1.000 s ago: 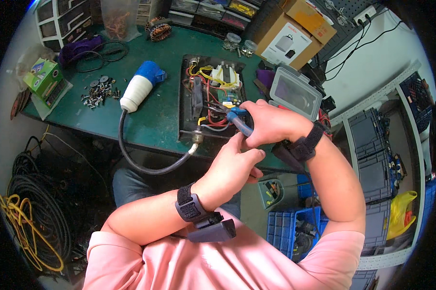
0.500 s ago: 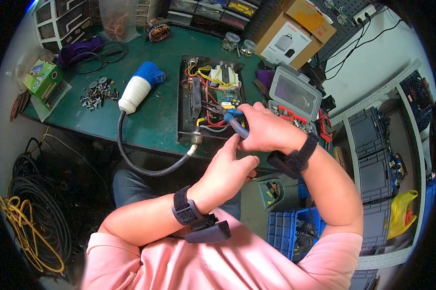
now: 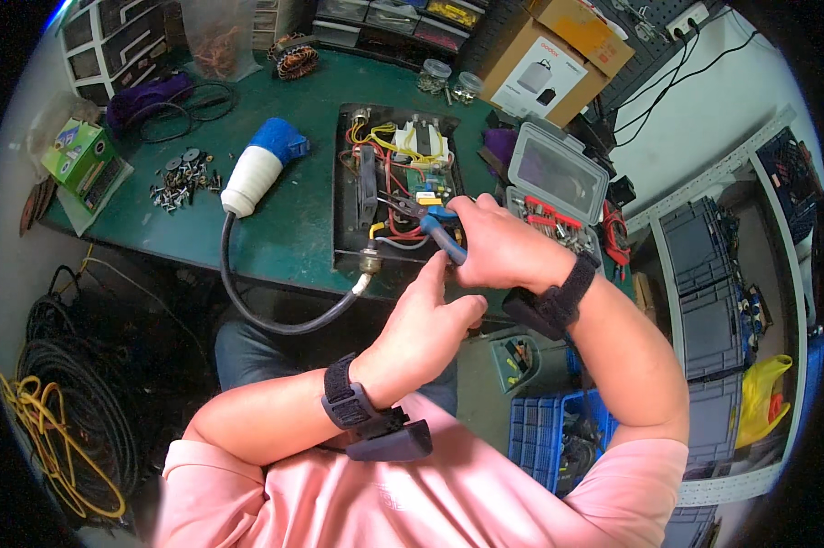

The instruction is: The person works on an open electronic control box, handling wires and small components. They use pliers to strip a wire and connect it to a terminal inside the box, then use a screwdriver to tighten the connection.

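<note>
My right hand [image 3: 508, 245] grips a pair of pliers with blue-and-grey handles [image 3: 445, 241]. The handles are spread, and the metal jaws [image 3: 401, 205] reach in among the wires of an open black electrical box [image 3: 343, 233]. Red and yellow wires, a green circuit board [image 3: 415, 180] and a white component [image 3: 421, 142] fill the box. My left hand [image 3: 416, 333] is just below the pliers, holding nothing visible, its index finger stretched toward the handle end and its thumb apart. A metal cable gland [image 3: 370, 260] at the near side joins a black cable [image 3: 257, 315] to a blue-and-white industrial plug [image 3: 252, 178].
Left of the plug lies a pile of screws [image 3: 185, 180]. A clear-lidded case [image 3: 558, 173] of small parts stands open right of the box, with a cardboard box [image 3: 544, 73] behind. Coiled cables [image 3: 74, 393] lie at lower left; a blue crate [image 3: 535, 438] stands at lower right.
The pliers and my right hand have shifted very slightly left. My left hand stays nearly in place. The view itself has moved a little.
</note>
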`<state>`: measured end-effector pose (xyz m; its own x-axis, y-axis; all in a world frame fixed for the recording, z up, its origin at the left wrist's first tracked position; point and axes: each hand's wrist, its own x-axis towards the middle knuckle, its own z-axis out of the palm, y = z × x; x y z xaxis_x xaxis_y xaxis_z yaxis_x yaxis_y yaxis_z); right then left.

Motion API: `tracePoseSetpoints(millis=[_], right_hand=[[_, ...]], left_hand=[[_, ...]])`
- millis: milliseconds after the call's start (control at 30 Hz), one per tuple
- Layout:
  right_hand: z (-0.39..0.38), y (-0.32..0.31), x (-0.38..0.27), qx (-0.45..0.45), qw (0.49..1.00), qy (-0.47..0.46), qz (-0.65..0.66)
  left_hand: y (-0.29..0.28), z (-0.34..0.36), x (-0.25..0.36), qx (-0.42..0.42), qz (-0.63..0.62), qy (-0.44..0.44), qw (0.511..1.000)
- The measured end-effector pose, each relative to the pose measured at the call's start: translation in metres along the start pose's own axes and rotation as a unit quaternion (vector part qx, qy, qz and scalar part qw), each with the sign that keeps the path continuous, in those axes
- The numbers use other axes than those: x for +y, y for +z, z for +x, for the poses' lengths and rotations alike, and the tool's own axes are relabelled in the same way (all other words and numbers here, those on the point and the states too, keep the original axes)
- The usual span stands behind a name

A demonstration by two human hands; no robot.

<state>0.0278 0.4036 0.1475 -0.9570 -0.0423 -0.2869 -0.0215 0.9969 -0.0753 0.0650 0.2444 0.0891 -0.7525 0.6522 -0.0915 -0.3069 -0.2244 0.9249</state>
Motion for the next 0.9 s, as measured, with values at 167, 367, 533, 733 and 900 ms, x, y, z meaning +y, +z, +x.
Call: tracePoseSetpoints(millis=[167, 367, 533, 733, 900], right_hand=[[-0.001, -0.016, -0.007, -0.047, 0.999, -0.007, -0.007], [0.007, -0.029, -0.001, -0.096, 0.994, -0.031, -0.042], [0.016, -0.039, 0.002, -0.134, 0.987, -0.063, -0.064], [0.025, -0.041, 0.014, -0.153, 0.981, -0.088, -0.081], [0.027, -0.044, 0.014, -0.143, 0.98, -0.111, -0.083]], left_hand=[[-0.022, -0.02, -0.004, 0.079, 0.082, 0.201, 0.973], [-0.126, 0.0, 0.007, 0.335, 0.331, 0.28, 0.836], [-0.138, 0.028, 0.033, 0.171, 0.347, -0.027, 0.922], [-0.135, 0.065, 0.048, 0.049, 0.51, -0.112, 0.851], [-0.138, 0.068, 0.04, 0.026, 0.54, -0.083, 0.837]])
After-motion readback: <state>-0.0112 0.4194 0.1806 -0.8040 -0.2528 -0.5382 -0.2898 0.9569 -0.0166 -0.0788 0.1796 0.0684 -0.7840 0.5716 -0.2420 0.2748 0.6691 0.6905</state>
